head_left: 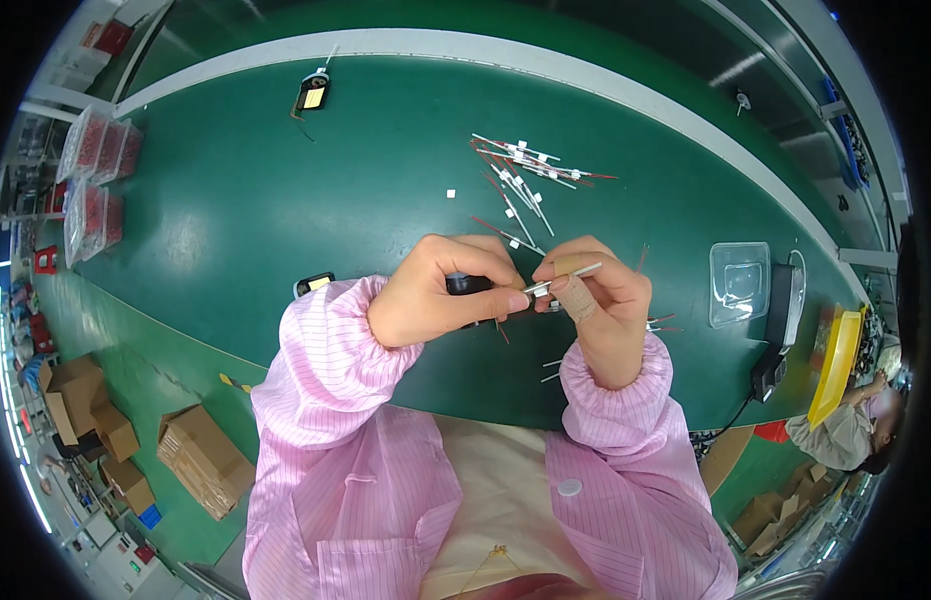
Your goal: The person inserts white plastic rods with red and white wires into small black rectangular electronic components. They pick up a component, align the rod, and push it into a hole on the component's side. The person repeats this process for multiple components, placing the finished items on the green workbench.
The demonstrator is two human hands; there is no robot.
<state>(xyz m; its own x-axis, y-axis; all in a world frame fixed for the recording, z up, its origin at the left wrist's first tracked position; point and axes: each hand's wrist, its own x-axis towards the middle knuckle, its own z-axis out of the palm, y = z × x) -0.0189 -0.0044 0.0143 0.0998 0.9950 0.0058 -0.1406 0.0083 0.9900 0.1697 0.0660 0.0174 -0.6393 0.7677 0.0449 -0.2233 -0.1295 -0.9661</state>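
Both of my hands meet above the green table, fingertips close together. My left hand [420,300] is closed, and a small black device [467,285] shows in the gap between its thumb and fingers; much of it is hidden. In a pinch, my right hand [607,300] holds a thin white stick-like lead [587,270] whose near end reaches the left fingertips. A tan bandage [577,298] wraps the right thumb. Just beyond the hands lies a loose pile of red and white leads [520,175] with small white tags.
Another black device [312,95] with wires lies at the far left, and one more [313,284] beside my left sleeve. A clear plastic tray [739,285] and a black power box [783,310] stand at right. Clear boxes [93,220] sit at the left edge; cardboard cartons [205,460] below.
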